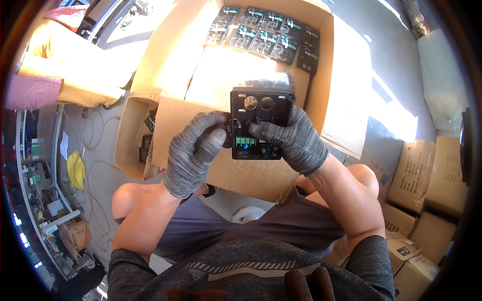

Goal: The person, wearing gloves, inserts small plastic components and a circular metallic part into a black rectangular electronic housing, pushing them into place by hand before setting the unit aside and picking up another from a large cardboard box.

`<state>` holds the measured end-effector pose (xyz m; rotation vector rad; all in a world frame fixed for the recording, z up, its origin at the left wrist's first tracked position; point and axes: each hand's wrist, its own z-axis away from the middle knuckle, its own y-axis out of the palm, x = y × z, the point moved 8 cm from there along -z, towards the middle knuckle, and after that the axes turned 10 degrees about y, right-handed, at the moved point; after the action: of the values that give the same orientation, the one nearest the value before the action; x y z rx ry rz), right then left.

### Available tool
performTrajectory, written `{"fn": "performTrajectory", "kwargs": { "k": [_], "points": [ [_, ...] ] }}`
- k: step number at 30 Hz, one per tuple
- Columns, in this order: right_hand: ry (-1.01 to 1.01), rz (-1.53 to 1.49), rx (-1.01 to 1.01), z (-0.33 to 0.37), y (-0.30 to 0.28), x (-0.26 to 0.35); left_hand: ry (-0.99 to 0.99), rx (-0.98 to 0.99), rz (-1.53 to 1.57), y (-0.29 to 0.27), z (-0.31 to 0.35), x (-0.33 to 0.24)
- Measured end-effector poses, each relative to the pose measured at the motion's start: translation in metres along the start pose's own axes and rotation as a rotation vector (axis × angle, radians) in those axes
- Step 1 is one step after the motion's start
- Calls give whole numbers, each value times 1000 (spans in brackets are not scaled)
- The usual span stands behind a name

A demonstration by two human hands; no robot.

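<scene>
In front of me is a black plastic electrical housing (242, 114) with two round holes near its far end. A green terminal block (245, 142) sits in its near part. My right hand (300, 143), in a grey knit glove, grips the housing from the right, its thumb lying across the face. My left hand (193, 150), gloved the same way, is closed at the housing's left edge. Between its thumb and forefinger is a small black part (228, 135), partly hidden; I cannot tell whether it is joined to the housing.
Beyond my hands, a large open carton (326, 55) holds several similar black units (271, 22) in rows. A smaller carton (128, 130) with more units stands at left. Closed cartons (411, 170) are stacked at right, a cluttered shelf (37, 175) at far left. A yellow cloth (76, 169) lies on the floor.
</scene>
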<state>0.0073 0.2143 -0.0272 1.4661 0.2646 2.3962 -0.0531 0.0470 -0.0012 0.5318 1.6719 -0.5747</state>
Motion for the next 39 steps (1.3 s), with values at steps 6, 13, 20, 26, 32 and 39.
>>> {"fn": "performTrajectory", "kwargs": {
  "k": [6, 13, 20, 26, 32, 39],
  "points": [
    [-57, 48, 25, 3, 4, 2, 21, -42, -187, -6, -4, -1],
    [-88, 175, 74, 1, 8, 7, 4, -119, 100, -4, -1, 7],
    [-107, 80, 88, 3, 10, 7, 30, -72, 90, -5, -2, 9],
    [-63, 86, 77, 5, 12, 8, 92, -30, 72, -4, -1, 4],
    [-80, 36, 100, 7, 12, 10, 44, -121, 40, -6, -3, 5],
    [-68, 39, 66, 8, 6, 7, -195, 82, -70, -4, -6, 20]
  ]
}}
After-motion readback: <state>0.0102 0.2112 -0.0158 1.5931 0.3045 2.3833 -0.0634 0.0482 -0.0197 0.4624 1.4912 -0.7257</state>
